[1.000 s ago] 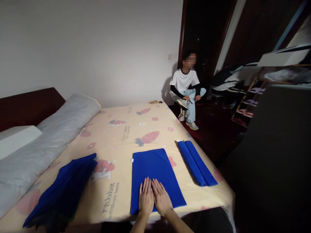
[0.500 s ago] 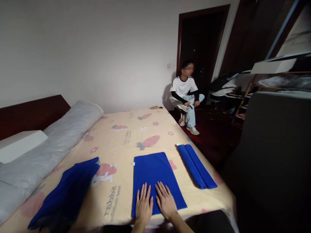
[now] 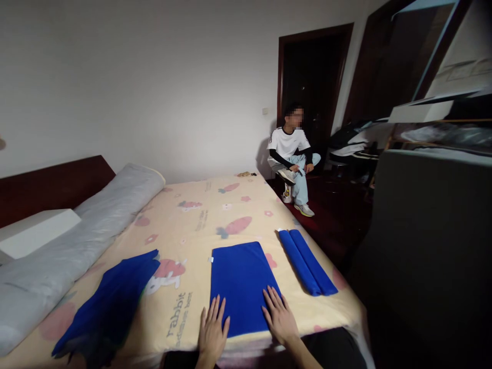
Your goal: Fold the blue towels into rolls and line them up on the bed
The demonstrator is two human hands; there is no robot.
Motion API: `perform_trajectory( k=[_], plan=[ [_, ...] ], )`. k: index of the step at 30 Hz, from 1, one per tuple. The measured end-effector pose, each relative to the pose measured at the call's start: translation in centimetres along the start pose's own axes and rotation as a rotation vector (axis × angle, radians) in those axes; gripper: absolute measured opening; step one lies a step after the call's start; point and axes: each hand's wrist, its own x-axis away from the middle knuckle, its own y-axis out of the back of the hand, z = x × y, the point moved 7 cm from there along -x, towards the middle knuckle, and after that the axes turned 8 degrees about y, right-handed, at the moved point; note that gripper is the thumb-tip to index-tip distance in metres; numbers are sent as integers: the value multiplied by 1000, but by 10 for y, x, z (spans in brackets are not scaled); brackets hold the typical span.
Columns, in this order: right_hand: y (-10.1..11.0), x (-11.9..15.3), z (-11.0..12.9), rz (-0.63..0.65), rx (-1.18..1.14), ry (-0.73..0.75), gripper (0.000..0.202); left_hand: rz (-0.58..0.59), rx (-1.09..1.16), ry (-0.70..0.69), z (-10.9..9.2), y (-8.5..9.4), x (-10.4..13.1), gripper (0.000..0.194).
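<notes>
Both hands [image 3: 246, 328] lie flat, open, on blue cloth [image 3: 240, 282] atop patterned bed [image 3: 192, 215].

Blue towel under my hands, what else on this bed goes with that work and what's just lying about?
In hand:
- flat blue towel, left hand and right hand flat at its near corners
- rolled blue towels, to its right
- loose blue cloth pile, to its left

Lying about:
- grey bolster
- white box
- small items at the far edge
- seated person
</notes>
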Motion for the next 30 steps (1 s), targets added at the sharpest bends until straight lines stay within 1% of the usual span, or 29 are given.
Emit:
perform_trajectory(
  k=[2, 4, 6, 7, 10, 11, 13, 16, 19, 22, 24, 30],
  plan=[
    [2, 2, -2, -17, 19, -36, 62, -17, -14, 10, -1, 4, -1, 52],
    [6, 1, 4, -52, 44, -81, 64, -54, -33, 39, -10, 8, -4, 52],
    [7, -4, 22, -82, 54, -75, 61, -95, -40, 51, -28, 11, -7, 51],
    [6, -8, 36, -86, 49, -41, 58, -111, -40, 38, -40, 10, -9, 51],
    [-6, -17, 73, -36, 19, 96, 51, -126, -45, -39, -75, -3, -8, 54],
    [-12, -18, 81, -11, 12, 125, 51, -119, -49, -59, -83, -9, -7, 56],
    [-21, -17, 87, 17, 6, 158, 54, -101, -55, -87, -88, -21, -2, 59],
    [-27, -12, 84, 4, 9, 180, 56, -79, -58, -117, -85, -31, 3, 60],
    [-27, -9, 81, -3, 13, 183, 58, -79, -52, -117, -81, -31, 4, 61],
    [-22, -8, 79, 7, 7, 169, 57, -80, -30, -109, -80, -26, 3, 60],
    [-17, -7, 75, 11, -4, 144, 53, -71, -13, -82, -75, -21, 4, 58],
    [-3, 8, 41, -32, -35, 23, 55, -52, 13, 19, -40, -3, 12, 54]
  ],
)
